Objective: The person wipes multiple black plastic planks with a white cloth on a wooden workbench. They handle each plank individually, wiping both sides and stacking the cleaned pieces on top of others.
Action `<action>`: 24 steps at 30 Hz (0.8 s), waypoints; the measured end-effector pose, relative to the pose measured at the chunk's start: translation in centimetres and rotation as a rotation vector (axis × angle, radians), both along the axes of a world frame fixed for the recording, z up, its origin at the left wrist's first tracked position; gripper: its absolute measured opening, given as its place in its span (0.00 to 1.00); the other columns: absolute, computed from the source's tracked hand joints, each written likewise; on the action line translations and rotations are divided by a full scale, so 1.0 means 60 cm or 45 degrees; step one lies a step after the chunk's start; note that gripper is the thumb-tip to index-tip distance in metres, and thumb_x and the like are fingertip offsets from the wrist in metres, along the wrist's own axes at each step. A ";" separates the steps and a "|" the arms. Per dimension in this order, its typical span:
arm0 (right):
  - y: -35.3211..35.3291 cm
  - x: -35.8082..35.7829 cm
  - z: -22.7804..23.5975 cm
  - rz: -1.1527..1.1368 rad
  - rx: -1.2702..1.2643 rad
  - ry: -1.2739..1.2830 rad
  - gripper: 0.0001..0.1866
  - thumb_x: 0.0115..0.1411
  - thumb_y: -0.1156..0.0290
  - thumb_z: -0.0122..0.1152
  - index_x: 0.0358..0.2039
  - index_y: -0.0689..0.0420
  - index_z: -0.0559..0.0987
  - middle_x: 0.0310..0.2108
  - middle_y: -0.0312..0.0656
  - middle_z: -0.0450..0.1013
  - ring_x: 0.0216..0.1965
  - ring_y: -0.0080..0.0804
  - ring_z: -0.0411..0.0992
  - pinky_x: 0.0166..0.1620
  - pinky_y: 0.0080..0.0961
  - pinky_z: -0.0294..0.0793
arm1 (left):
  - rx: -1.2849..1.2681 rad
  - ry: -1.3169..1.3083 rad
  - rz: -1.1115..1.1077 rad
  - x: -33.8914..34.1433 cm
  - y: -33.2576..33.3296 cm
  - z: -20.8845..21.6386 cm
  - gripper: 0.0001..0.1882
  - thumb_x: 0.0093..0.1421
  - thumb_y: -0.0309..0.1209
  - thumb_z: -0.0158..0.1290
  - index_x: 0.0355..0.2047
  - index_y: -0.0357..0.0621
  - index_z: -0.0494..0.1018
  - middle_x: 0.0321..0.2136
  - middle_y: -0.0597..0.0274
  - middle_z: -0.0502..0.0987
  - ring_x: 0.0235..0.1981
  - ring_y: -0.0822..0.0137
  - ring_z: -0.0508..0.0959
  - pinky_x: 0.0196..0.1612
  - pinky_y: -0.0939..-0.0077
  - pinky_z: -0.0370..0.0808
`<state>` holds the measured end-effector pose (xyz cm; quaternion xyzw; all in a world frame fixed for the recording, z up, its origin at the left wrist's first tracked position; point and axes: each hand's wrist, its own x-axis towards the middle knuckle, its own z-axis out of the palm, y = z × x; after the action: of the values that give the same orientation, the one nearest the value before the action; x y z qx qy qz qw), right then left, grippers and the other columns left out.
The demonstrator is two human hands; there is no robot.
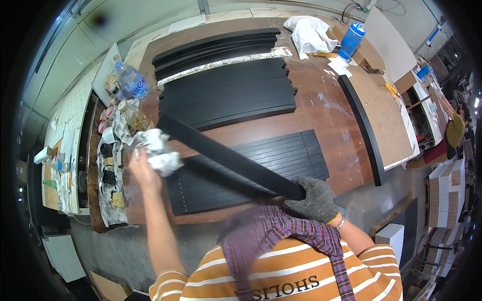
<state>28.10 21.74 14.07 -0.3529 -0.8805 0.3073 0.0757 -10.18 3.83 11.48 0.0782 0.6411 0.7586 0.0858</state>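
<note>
A brown wooden worktable (324, 118) spreads before us. Our gloved right hand (315, 198) is clenched around the near end of a long black bar (226, 154), while our bare left hand (145, 173) grasps a crumpled white wad (159, 153) (cloth or paper, we cannot tell). The bar's long axis slants from the right hand forward and leftward, its far end just beyond the wad; the right hand is on it, the left is near that far end, and we cannot tell whether wad and bar touch. Beneath the bar lies a black slatted panel (293, 153); beyond it, black boards (226, 95). A second black bar (365, 130) lies along the table's right side.
</note>
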 end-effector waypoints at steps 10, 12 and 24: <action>0.037 -0.193 0.029 0.025 -0.030 0.731 0.20 0.58 0.67 0.69 0.48 0.62 0.78 0.37 0.46 0.77 0.38 0.35 0.77 0.42 0.32 0.77 | 0.329 0.025 -0.965 0.150 0.178 0.104 0.14 0.63 0.23 0.59 0.48 0.33 0.75 0.40 0.59 0.82 0.42 0.68 0.81 0.47 0.72 0.78; 0.079 -0.221 0.070 -0.057 0.073 0.949 0.18 0.60 0.69 0.68 0.48 0.62 0.78 0.36 0.40 0.77 0.35 0.26 0.76 0.38 0.26 0.77 | 0.201 0.317 -1.009 0.116 0.176 0.136 0.14 0.63 0.22 0.58 0.48 0.33 0.75 0.38 0.59 0.82 0.36 0.69 0.82 0.41 0.72 0.80; 0.220 -0.209 0.099 -0.417 -1.435 1.952 0.13 0.69 0.62 0.56 0.30 0.55 0.74 0.19 0.35 0.66 0.24 0.31 0.68 0.40 0.37 0.73 | -1.312 1.369 -0.486 0.156 0.015 -0.042 0.23 0.50 0.24 0.61 0.49 0.38 0.76 0.37 0.48 0.82 0.37 0.49 0.83 0.40 0.59 0.80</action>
<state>15.57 34.95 20.00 -0.1595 -0.2549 0.8174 0.4914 -0.83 4.75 8.93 0.4958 0.8425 0.1937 -0.0827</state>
